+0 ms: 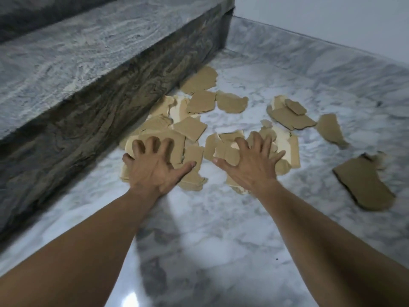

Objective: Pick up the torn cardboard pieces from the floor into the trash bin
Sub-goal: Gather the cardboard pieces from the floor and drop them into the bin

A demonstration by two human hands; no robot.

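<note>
Basically both hands spread, fingers clawed: left hand (155, 167) on near-left cardboard pieces (190, 127) by the step (88, 103); right hand (250, 165) on the middle cluster. Strays lie far right. No bin visible.

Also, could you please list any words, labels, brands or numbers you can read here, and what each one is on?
None: no readable text anywhere in view.
The torn cardboard pieces show plain brown and cream faces, no print.
The marble floor and the grey stone step carry only veining.
</note>
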